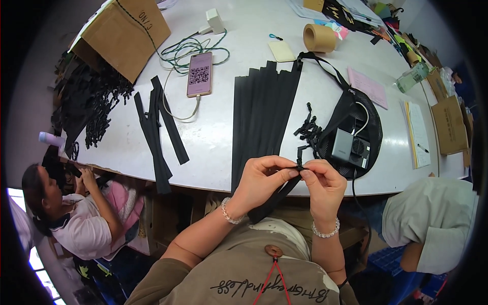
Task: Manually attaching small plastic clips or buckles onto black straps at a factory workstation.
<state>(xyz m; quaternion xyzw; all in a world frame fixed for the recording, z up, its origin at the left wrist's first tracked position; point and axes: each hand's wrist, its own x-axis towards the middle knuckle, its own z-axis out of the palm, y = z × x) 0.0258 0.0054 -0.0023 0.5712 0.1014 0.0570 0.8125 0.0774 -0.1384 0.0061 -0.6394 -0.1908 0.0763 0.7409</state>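
Closest to my lens, low in the centre of the frame, I see an olive-brown shirt front [244, 277] with a round wooden button and a red cord hanging from it. Just above it my left hand [259, 185] and my right hand [321, 187] meet at the near edge of the white round table [223, 137]; each wrist wears a clear bead bracelet. Both hands are closed in a pinch: the thumb and forefinger tips of each grip the top end of a long black zipper tape strip [277, 195], with what looks like a small black slider between the fingertips, though it is too small for me to be sure. The strip hangs down and to the left from the fingers, over the table edge toward my lap. Right above the hands, in the middle of the frame, a fanned stack of black zipper tape strips [262, 112] lies flat on the table. To its right sits a small heap of black zipper sliders [308, 133], just beside a black mesh pouch [356, 137] holding a grey box-shaped device. Left of the stack lies a pink smartphone [200, 74] on a white cable, and further left a few loose black strips [157, 129]. At upper left rests a brown cardboard box [129, 33]; at upper centre, a roll of brown tape [319, 37]. Other people sit at lower left and lower right.
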